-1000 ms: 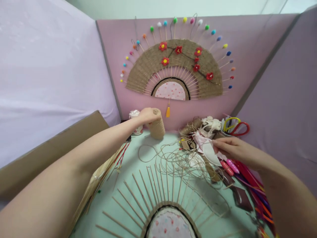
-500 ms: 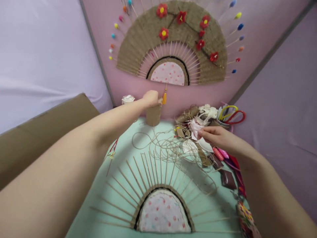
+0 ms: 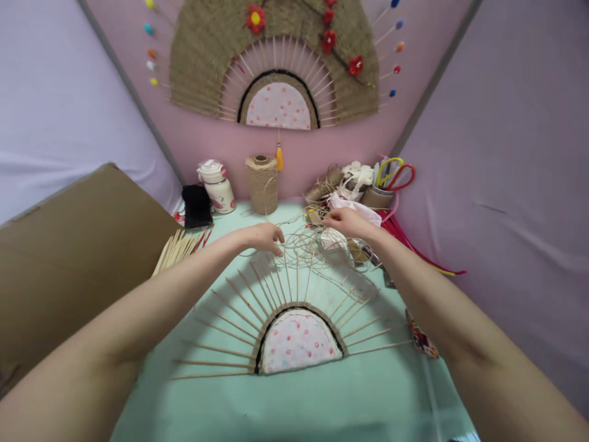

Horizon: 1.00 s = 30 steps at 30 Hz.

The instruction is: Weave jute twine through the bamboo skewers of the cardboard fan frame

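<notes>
1. Twine (image 3: 309, 240) lies in loose, tangled loops on the green table (image 3: 294, 405), between the left hand (image 3: 264, 236) and the right hand (image 3: 346, 222).
2. At far left of these stands a white bottle (image 3: 218, 189), its red printing too small to make out.
3. Next, the spool (image 3: 263, 187) stands upright; half a second ago the left hand was on its top, and now they are apart.
4. The left hand has come down to the tangle's left edge, thumb and fingers parted.
5. The fan frame (image 3: 301, 342) lies nearer the person, sticks spread toward the loops.
6. The right hand has shifted left past the pink cloth (image 3: 364, 212), fingertips bunched; I cannot tell whether they grip a strand.
</notes>
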Tool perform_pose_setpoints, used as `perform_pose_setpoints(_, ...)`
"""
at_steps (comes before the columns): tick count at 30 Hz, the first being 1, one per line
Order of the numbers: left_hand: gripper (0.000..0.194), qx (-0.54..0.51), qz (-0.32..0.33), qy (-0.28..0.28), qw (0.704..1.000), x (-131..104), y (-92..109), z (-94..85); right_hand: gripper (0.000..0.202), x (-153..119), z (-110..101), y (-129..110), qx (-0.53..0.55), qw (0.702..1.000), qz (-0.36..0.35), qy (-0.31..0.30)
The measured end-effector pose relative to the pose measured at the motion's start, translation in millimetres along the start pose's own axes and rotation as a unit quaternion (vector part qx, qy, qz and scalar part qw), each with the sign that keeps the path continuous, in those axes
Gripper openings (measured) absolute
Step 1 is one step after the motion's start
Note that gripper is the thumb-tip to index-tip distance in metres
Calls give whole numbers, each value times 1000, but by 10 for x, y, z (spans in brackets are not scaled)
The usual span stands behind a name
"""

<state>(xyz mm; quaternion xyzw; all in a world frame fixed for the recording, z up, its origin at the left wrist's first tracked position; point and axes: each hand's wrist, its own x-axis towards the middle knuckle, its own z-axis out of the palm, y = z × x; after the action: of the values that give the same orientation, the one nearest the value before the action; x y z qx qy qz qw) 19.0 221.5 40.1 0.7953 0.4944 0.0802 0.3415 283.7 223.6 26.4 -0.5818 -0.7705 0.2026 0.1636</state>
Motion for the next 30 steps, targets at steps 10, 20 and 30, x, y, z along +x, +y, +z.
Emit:
perform_pose_setpoints(10, 26, 60, 37, 83, 994, 147, 127, 657, 38, -143, 70, 31, 33, 995, -44, -83)
perform_pose_setpoints(20, 18, 16, 64, 256, 965, 493, 471, -283, 38, 47, -284, -73, 87, 995, -2, 42)
perform_pose_setpoints(30, 19, -93, 199, 51, 974, 240, 971, -311, 27, -194, -300, -332, -30, 988, 27, -147)
